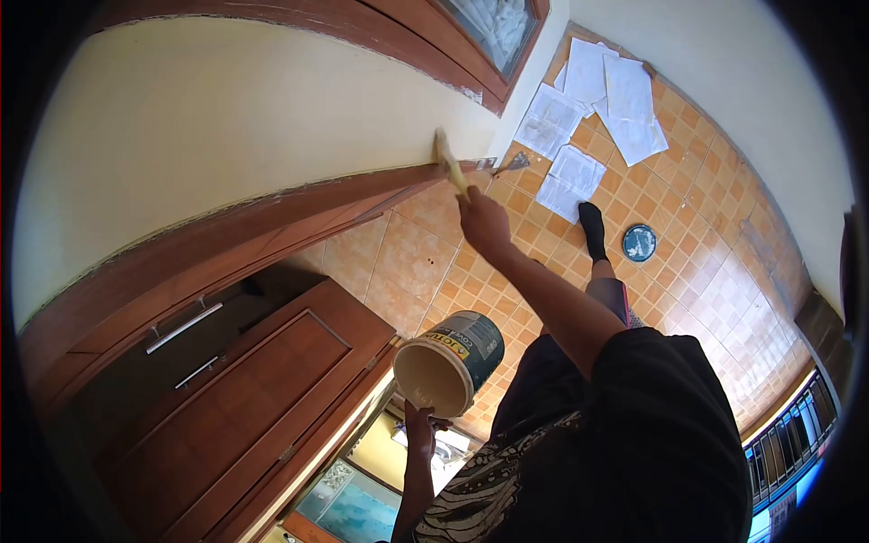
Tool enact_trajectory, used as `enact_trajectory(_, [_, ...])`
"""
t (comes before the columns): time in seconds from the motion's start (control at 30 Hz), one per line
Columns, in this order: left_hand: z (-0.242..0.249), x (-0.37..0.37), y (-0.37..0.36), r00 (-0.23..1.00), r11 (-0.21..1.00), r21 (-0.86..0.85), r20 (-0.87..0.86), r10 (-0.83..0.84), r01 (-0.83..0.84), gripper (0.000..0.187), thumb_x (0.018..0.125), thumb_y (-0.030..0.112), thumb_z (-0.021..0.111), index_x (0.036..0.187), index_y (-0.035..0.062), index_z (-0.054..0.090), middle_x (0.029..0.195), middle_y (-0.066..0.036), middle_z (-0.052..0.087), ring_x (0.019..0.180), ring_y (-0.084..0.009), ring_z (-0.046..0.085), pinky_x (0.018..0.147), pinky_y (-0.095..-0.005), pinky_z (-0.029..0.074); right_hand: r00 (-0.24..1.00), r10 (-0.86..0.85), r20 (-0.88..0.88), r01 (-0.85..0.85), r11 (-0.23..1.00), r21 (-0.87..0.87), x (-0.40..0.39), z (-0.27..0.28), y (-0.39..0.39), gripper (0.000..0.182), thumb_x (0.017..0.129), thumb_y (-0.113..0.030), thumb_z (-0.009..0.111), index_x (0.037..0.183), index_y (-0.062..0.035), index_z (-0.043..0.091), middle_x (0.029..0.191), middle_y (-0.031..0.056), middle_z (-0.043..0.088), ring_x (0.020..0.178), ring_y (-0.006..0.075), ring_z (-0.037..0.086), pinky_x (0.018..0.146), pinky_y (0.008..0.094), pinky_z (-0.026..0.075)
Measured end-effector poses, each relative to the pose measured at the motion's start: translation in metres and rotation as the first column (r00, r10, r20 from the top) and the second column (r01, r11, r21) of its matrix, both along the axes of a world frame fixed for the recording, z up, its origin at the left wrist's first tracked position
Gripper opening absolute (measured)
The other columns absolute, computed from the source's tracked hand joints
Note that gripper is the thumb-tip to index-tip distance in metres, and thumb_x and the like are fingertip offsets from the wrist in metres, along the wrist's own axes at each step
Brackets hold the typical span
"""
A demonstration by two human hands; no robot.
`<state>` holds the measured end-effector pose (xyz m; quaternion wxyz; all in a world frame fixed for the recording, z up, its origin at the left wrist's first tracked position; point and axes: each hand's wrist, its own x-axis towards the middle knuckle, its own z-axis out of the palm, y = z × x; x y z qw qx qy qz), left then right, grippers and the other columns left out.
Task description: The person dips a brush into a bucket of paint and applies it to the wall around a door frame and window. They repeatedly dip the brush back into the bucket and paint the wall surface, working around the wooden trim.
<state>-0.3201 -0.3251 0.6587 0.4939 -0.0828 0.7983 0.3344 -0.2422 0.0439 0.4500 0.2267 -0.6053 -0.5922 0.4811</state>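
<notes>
My right hand (484,223) is closed around the handle of a paintbrush (454,171). Its bristles meet the cream wall (272,100) just above a brown wooden trim (299,192). Lower down, my left hand (421,427) grips the rim of a paint bucket (466,342), with part of the fingers hidden. The bucket is tilted, so its pale, paint-coated inside faces me. A dark label with yellow lettering wraps its outer side.
Paint-marked paper sheets (625,100) cover part of the tiled floor (688,208). A small flat-ended tool (514,164) lies by the wall corner. A blue-green lid (639,242) rests near my foot (592,228). An open wooden door (262,389) stands at lower left.
</notes>
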Motion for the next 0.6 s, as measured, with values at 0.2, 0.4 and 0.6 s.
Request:
enact_trajectory(0.2, [0.006,-0.001,0.004,0.994,0.994,-0.005,-0.002,-0.105,0.105,0.062,0.083,0.009,0.052,0.142,0.0079,0.030,0.105,-0.020,0.064,0.056,-0.0276,0.068,0.047,-0.0322,0.055,0.983,0.098,0.156,-0.100,0.995,0.003,0.054,0.009,-0.019,0.029,0.103,-0.035,0.051,0.108,-0.0075,0.057,0.090,0.0180,0.066,0.077,0.0406,0.067,0.066,0.0532,0.052])
enact_trajectory(0.4, [0.001,0.000,-0.017,0.998,0.994,-0.083,-0.004,-0.066,0.065,0.065,0.084,0.010,0.053,0.144,0.0113,0.027,0.099,-0.019,0.065,0.057,-0.0272,0.069,0.047,-0.0322,0.055,1.000,0.005,0.024,-0.007,0.995,0.096,0.005,0.017,-0.019,0.033,0.102,-0.031,0.054,0.126,-0.0091,0.057,0.091,0.0195,0.065,0.074,0.0442,0.065,0.064,0.0541,0.052])
enact_trajectory(0.6, [0.001,-0.001,-0.022,0.998,0.988,-0.140,-0.007,-0.067,0.065,0.065,0.085,0.010,0.053,0.145,0.0125,0.026,0.098,-0.019,0.065,0.058,-0.0280,0.069,0.049,-0.0343,0.056,0.972,0.130,0.194,-0.128,0.991,-0.023,0.058,-0.016,-0.048,0.033,0.102,-0.032,0.055,0.129,-0.0125,0.056,0.091,0.0170,0.065,0.074,0.0406,0.067,0.060,0.0539,0.052])
